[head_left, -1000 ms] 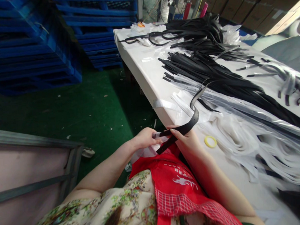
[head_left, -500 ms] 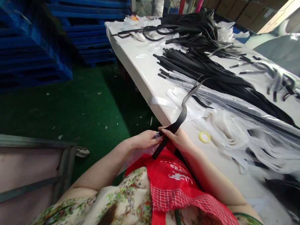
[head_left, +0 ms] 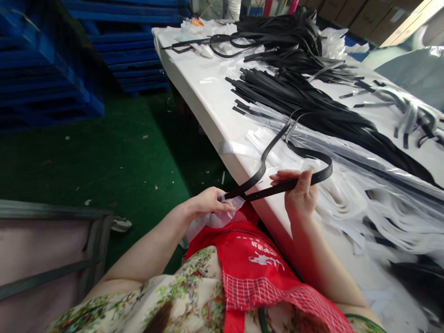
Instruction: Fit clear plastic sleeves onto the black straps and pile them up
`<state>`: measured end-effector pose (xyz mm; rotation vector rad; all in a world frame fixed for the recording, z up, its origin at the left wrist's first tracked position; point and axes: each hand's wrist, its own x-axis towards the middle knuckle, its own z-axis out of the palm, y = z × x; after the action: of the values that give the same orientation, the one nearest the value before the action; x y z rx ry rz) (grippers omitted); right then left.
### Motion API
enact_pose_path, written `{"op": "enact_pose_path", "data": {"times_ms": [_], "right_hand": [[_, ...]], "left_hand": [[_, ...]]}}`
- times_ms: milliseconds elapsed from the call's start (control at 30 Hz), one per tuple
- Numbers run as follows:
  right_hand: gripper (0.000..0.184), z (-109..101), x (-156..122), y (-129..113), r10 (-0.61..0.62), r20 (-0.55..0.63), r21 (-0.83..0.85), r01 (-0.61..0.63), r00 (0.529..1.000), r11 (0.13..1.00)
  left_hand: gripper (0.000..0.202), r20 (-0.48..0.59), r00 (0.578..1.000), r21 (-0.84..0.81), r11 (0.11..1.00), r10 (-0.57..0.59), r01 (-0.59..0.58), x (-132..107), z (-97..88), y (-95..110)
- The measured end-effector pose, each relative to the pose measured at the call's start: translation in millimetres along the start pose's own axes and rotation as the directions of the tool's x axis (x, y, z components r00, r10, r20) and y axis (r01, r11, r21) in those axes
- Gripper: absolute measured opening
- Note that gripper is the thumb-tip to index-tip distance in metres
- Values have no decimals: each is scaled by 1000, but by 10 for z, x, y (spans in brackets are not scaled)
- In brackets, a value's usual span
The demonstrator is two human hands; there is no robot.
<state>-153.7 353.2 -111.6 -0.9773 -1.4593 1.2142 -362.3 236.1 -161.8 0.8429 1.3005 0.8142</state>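
The black strap hangs in the air just off the near long edge of the white table, held at two spots. The left hand has its fingers pinched shut on one end of it, along with a crumple of clear plastic bag, just above the red apron at the person's waist. The right hand, out over the table's edge, is closed on the strap farther along, thumb on top and fingers curled beneath; from there the strap bends round in a loop and crosses back over itself toward the pile. That pile of black straps lies fanned along the middle of the table, running toward its far end, where more straps are tangled in a heap. White wrapping sheets are spread over the near right part of the tabletop. Beyond the left edge are green floor and stacked blue pallets.
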Motion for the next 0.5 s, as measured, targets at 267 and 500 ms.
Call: {"op": "enact_pose_path", "data": {"times_ms": [267,500], "right_hand": [[57,130,-112,-8,11,15,33,-11,1000,999],[60,219,-228,215,145,55,-2,-145,988,989]], "left_hand": [[37,36,999,-6,1000,3,-3,-2,38,4],[40,93,990,27,994,108,-111,38,31,-15]]}}
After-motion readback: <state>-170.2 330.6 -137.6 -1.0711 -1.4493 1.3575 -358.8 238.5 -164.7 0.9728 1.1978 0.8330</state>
